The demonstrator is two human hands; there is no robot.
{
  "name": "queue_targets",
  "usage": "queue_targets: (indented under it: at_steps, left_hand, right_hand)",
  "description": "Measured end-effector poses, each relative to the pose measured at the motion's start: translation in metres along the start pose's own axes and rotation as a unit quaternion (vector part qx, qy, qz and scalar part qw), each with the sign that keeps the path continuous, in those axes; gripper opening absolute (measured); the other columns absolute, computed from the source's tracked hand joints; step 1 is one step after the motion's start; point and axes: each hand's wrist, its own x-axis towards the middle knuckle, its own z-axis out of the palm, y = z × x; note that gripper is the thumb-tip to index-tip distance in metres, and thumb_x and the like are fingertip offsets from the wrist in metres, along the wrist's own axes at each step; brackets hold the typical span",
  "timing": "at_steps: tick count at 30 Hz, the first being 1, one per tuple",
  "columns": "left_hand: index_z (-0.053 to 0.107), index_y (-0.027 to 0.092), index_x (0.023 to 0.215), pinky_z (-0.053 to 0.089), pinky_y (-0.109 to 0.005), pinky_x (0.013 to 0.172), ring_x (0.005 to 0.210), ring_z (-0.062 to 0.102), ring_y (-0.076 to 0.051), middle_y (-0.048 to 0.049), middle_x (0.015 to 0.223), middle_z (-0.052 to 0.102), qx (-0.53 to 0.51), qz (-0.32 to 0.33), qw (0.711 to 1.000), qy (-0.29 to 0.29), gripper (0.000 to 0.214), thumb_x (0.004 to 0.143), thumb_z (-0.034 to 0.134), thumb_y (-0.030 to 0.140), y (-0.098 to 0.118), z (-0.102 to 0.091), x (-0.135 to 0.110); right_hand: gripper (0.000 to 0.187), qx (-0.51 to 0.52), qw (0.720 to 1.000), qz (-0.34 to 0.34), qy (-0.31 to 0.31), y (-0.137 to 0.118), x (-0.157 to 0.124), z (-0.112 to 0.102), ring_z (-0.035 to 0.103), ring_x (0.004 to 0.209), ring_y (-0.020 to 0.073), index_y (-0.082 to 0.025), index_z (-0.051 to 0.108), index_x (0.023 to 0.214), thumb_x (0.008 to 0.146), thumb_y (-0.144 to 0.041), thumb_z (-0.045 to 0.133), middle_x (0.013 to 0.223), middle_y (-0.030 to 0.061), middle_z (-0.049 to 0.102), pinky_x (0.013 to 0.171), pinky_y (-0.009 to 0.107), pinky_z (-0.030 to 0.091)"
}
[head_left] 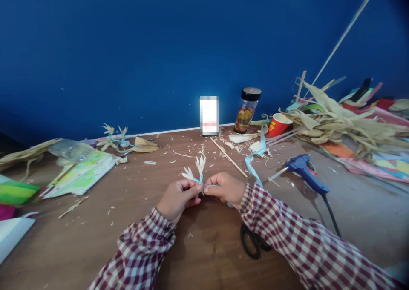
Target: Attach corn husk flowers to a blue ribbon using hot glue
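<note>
My left hand (177, 198) and my right hand (224, 188) meet over the middle of the brown table (96, 234), both pinched on a small husk flower (195, 170). The flower has pale, cut petals that fan upward and a light blue ribbon wound round its base. A strand of the same blue ribbon (254, 160) trails away to the right, toward the back of the table. Both sleeves are red and white check.
A blue glue gun (305, 173) lies to the right, black scissors (252, 241) under my right forearm. A dried husk pile (338, 119), red cup (279, 124) and black-lidded jar (246, 110) stand at the back right. Coloured papers (79, 175) lie left; a thin stick (228, 156) lies mid-table.
</note>
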Motion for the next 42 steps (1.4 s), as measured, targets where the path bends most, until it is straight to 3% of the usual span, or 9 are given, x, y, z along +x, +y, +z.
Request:
queue_targets:
  at_steps: [3,9,12,15,20,27,38,42]
  left_hand:
    - [0.063,0.011,0.063,0.048,-0.016,0.052,0.054,0.05,-0.004,0.0025,0.06,0.055,-0.024,0.025,0.999,0.002,0.022,0.053,0.077,0.025,0.0,0.003,-0.002]
    - [0.066,0.014,0.078,0.046,-0.013,0.05,0.052,0.047,-0.003,0.0027,0.06,0.054,-0.083,0.019,0.994,-0.067,0.02,0.062,0.072,0.024,0.002,0.004,-0.005]
    - [0.066,0.014,0.073,0.046,-0.013,0.048,0.05,0.047,-0.003,0.0029,0.058,0.053,-0.08,0.016,0.994,-0.076,0.017,0.061,0.072,0.025,0.0,0.001,-0.004]
    - [0.064,0.012,0.064,0.043,-0.012,0.044,0.047,0.046,-0.003,0.0031,0.054,0.052,-0.059,0.015,0.996,-0.072,0.017,0.059,0.073,0.026,-0.002,-0.001,-0.001]
    - [0.062,0.012,0.062,0.043,-0.011,0.045,0.046,0.045,-0.002,0.0037,0.054,0.05,-0.041,0.009,0.998,-0.043,0.019,0.059,0.073,0.027,-0.002,0.0,0.0]
    - [0.062,0.011,0.062,0.043,-0.011,0.046,0.049,0.044,-0.003,0.004,0.055,0.049,-0.026,0.029,0.999,-0.011,0.021,0.057,0.074,0.027,-0.001,0.003,0.001]
    - [0.064,0.012,0.063,0.046,-0.015,0.05,0.053,0.046,-0.005,0.0032,0.058,0.051,0.025,0.049,0.998,0.01,0.02,0.056,0.074,0.027,0.001,0.001,0.0]
    - [0.065,0.013,0.07,0.045,-0.013,0.048,0.05,0.045,-0.004,0.003,0.057,0.051,-0.041,0.027,0.999,-0.009,0.019,0.061,0.072,0.029,0.004,0.002,-0.003]
  right_hand:
    - [0.017,0.048,0.999,0.003,-0.017,-0.001,-0.001,0.0,0.024,0.037,0.0019,-0.013,0.056,0.069,0.069,-0.03,0.06,0.046,-0.0092,0.037,0.037,0.018,0.015]
    - [0.022,0.164,0.98,-0.004,-0.112,-0.007,-0.005,-0.004,0.02,0.039,0.0024,-0.013,0.054,0.071,0.067,-0.033,0.063,0.047,-0.0096,0.033,0.036,0.018,0.01]
    - [0.024,0.18,0.974,-0.003,-0.139,-0.006,-0.006,-0.004,0.019,0.04,0.0024,-0.014,0.054,0.073,0.067,-0.034,0.064,0.049,-0.0094,0.033,0.037,0.018,0.009]
    - [0.025,0.137,0.985,0.013,-0.107,-0.004,-0.005,-0.002,0.021,0.039,0.0023,-0.015,0.051,0.068,0.066,-0.036,0.064,0.048,-0.0096,0.033,0.036,0.018,0.011]
    - [0.021,0.028,0.999,-0.025,-0.006,0.003,0.0,0.003,0.027,0.038,0.0027,-0.014,0.052,0.065,0.069,-0.033,0.06,0.046,-0.0087,0.038,0.037,0.018,0.018]
    - [0.017,0.006,0.997,-0.048,0.054,0.005,0.0,0.009,0.029,0.04,0.004,-0.014,0.055,0.064,0.07,-0.029,0.054,0.046,-0.0074,0.038,0.039,0.019,0.019]
    - [0.021,0.023,0.999,-0.02,0.025,0.005,0.0,0.006,0.026,0.039,0.0032,-0.014,0.052,0.063,0.071,-0.033,0.056,0.046,-0.0077,0.036,0.037,0.018,0.017]
    - [0.025,0.128,0.99,0.017,-0.051,-0.002,-0.002,0.002,0.021,0.038,0.0029,-0.015,0.048,0.064,0.07,-0.037,0.059,0.043,-0.0096,0.032,0.036,0.017,0.011]
